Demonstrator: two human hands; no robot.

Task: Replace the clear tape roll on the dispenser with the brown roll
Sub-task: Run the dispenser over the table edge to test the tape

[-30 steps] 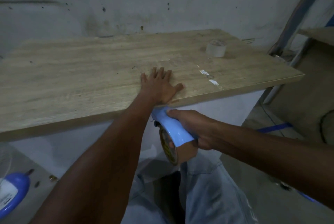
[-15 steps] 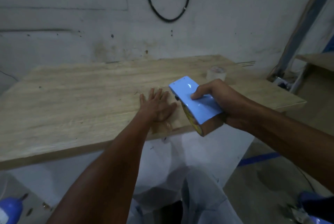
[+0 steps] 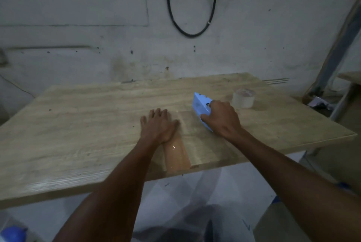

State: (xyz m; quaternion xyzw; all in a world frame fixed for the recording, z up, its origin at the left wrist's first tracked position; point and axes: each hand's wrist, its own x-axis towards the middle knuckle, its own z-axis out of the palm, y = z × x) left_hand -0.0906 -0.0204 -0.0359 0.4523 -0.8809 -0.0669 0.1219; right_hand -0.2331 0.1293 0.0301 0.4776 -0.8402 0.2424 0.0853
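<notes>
Both forearms are showing bare, with no sleeves, watch or rings on the left hand (image 3: 158,124) or right hand (image 3: 221,120); light grey-blue trousers (image 3: 195,228) are covering the legs.

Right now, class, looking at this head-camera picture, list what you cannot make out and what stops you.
- Brown roll: head view; hidden by the blue dispenser and the right hand.
- Brown tape strip: its far end is hidden under the left hand.
- Clear roll: head view; too dim to read.
- Blue object: cut off by the bottom-left edge.

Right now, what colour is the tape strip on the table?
Brown, glossy tape strip; head view.
</notes>
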